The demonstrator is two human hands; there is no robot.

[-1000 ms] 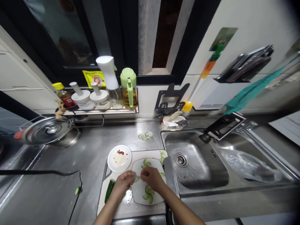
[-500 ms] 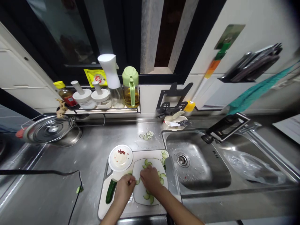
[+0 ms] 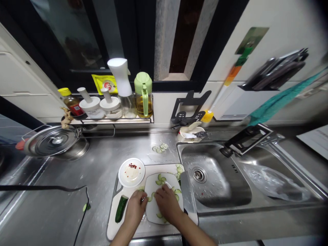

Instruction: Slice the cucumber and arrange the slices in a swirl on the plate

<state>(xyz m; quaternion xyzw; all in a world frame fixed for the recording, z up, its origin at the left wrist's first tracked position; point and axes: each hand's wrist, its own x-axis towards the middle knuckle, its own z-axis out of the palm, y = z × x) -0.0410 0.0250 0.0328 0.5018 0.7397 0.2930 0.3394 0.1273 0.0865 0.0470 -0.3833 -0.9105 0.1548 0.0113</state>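
While L hand point(image 3: 136, 205) curls at edge of plate point(image 3: 151, 211), lower ctr of frame, R hand point(image 3: 167, 203) bent over it, grips can't be confirmed; cucumber slices point(image 3: 163, 179) best nudged lightly.

Plate point(image 3: 152, 211): partly hidden behind right hand point(image 3: 167, 201). Knife point(image 3: 188, 191): lower end hidden behind right forearm point(image 3: 196, 229). Paper point(image 3: 316, 140): cut off at right edge, print blurred. Sauce bottle point(image 3: 71, 101): label illegibly small.

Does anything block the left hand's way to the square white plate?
Nothing visible does: the left hand is at the left edge of the square white plate, beside a cucumber slice. The round dish sits farther back.
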